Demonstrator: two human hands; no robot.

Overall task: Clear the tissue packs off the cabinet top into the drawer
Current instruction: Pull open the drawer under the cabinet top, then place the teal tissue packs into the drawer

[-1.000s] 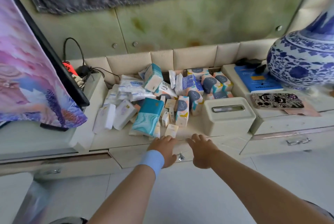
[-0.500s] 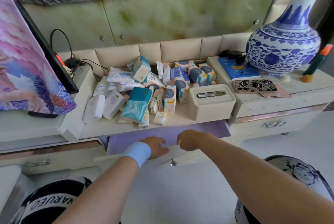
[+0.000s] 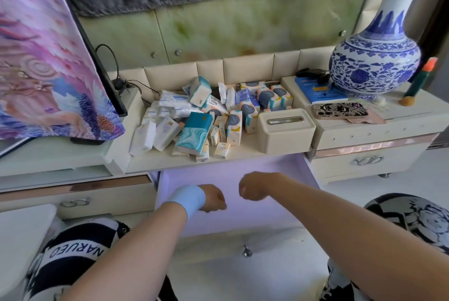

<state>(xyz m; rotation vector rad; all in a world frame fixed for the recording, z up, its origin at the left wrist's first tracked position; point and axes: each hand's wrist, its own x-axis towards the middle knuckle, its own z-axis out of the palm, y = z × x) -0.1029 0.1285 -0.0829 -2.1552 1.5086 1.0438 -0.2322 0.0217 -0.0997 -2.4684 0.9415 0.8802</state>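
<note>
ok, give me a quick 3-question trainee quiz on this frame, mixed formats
1. True or false: the drawer below the tissue packs is closed.
2. Which thing stands right beside the packs on the same surface? A) cream box B) vase C) phone
3. Short answer: what do the left hand and right hand hold?

Key
1. False. It is pulled out and its lilac floor shows.
2. A. The vase and phone are on the higher top to the right.
3. Nothing visible. Both are above the drawer with fingers curled, and all the packs are on the cabinet top.
</note>
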